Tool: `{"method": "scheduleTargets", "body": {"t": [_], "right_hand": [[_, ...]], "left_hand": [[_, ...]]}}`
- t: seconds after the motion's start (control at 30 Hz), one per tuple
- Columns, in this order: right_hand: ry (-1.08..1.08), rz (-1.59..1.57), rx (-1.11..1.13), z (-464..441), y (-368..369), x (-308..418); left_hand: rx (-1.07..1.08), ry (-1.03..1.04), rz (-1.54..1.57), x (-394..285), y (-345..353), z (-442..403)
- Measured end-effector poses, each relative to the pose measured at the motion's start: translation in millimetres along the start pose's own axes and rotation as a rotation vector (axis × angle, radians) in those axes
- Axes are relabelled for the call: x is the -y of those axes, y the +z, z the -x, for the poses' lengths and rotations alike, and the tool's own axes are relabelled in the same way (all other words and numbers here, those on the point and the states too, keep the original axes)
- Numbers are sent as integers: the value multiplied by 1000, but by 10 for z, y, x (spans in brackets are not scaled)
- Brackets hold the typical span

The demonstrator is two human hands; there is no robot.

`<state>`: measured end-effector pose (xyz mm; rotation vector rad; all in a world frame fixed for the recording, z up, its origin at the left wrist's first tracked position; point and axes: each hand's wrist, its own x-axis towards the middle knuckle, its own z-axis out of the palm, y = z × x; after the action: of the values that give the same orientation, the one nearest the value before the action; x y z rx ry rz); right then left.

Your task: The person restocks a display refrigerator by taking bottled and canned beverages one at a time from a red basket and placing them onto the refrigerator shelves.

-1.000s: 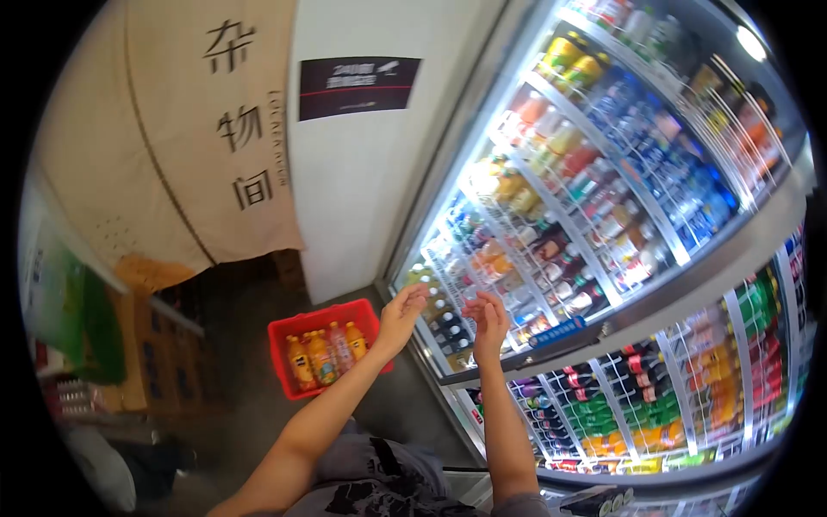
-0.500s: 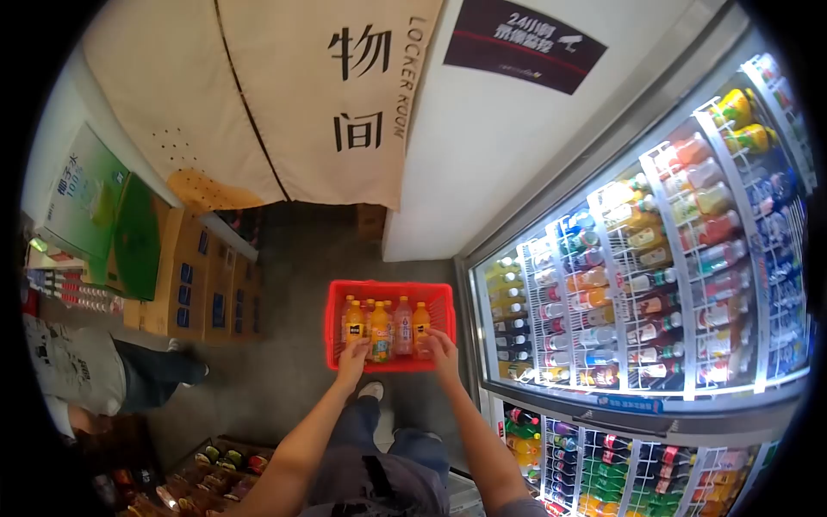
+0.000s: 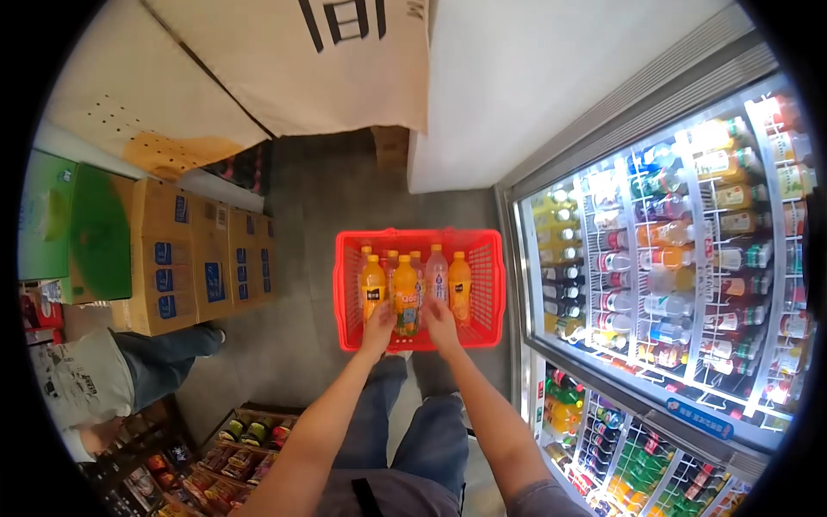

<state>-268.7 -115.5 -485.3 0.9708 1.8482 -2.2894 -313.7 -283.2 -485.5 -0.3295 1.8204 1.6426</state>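
A red plastic basket (image 3: 345, 297) with slatted sides holds several upright drink bottles in front of me. Inside its near edge, my left hand (image 3: 377, 332) has its fingers closed at the lower part of an orange juice bottle (image 3: 373, 280), beside an orange Qoo bottle (image 3: 405, 284). My right hand (image 3: 441, 326) has its fingers closed around the lower part of a clear pinkish bottle (image 3: 437, 271) with an orange cap. Another orange juice bottle (image 3: 460, 289) stands just right of that hand. More bottles behind are partly hidden.
To the right stands a lit drinks fridge (image 3: 655, 258) with rows of bottles. Stacked cardboard boxes (image 3: 172, 258) and a green box (image 3: 95, 233) line the left. Another person (image 3: 95, 375) is at the lower left, near snack shelves (image 3: 233, 461). A cloth curtain (image 3: 345, 86) hangs ahead.
My right hand has moved left, from the right-hand orange juice bottle to the clear pinkish one. The basket appears larger and higher, and the view has tilted down.
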Motion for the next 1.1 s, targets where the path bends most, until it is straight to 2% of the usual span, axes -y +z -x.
{"method": "scheduleTargets", "body": {"t": [0.1,0.23,0.3,0.33,0.4,0.43,0.5,0.7,0.8,0.83,1.0,1.1], "right_hand": [[41,158,-16,-129,52,-232],[122,130,-69,-241,144,-557],[-119,647,-55,-251,139,-612],[-114,646,-58,-231,125,-612],[156,324,-31,-105,150,-336],[151,325,-35,-77,177,-282],[76,118,-103,22,212,-287],[81,39,-31,519,54,306],[-24,6,-35,833,-20,777],[-24,86,-51,936,-82,925],[-175,190,-87,1516,-453,1774],[-277,173,-176,1933,-700,2306]], "left_hand": [[21,-64,-63,123,-2,-184],[73,-105,24,77,130,-254],[129,-91,-34,147,107,-335],[187,-61,-85,164,116,-348],[146,-67,-39,169,177,-292],[119,-101,12,119,197,-252],[94,-129,63,-31,214,-126],[215,-57,109,-723,159,506],[251,-48,67,-1085,232,807],[301,24,76,-1100,259,833],[481,100,99,-1955,636,1334],[680,158,87,-2316,925,1551]]}}
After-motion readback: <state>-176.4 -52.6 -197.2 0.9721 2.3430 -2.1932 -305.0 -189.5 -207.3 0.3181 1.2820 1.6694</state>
